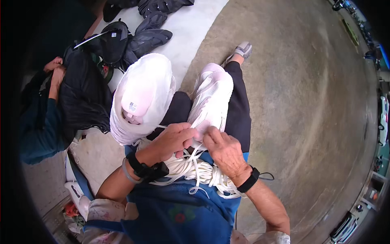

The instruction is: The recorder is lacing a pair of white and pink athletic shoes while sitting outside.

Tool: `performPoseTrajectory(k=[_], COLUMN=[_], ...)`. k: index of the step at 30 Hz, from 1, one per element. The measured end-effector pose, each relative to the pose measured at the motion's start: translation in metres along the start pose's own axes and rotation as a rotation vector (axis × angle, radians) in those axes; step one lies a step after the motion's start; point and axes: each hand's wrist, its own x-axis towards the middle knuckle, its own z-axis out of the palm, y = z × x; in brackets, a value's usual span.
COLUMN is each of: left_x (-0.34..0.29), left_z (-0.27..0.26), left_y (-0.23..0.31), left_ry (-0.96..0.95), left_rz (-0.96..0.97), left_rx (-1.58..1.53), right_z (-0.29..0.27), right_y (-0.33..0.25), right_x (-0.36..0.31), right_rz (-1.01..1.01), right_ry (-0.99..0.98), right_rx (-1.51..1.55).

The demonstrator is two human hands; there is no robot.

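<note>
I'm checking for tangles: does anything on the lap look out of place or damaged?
One thing, mildly: a loose white lace trails over the bundled laces onto the blue apron, while most other strands lie gathered, so it looks untidy. I see nothing spilled or damaged there.

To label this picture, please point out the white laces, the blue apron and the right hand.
White laces [209, 175]: head view, the bundle's middle.
Blue apron [195, 213]: head view, front below the laces.
Right hand [226, 153]: head view, back of the hand.
</note>
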Motion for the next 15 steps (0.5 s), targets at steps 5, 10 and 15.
performPoseTrajectory(k=[5, 10, 15], left_x=[-0.005, -0.001, 0.001], left_z=[0.004, -0.005, -0.003], left_y=[0.008, 0.011, 0.017], left_ry=[0.057, -0.017, 0.092], left_rz=[0.042, 0.028, 0.019], left_rx=[0.127, 0.013, 0.392], right_z=[-0.004, 0.0, -0.002], right_y=[-0.013, -0.03, -0.039], right_x=[0.004, 0.019, 0.013], right_rz=[0.191, 0.042, -0.005], right_ry=[0.133, 0.162, 0.192], right_rx=[0.317, 0.373, 0.368])
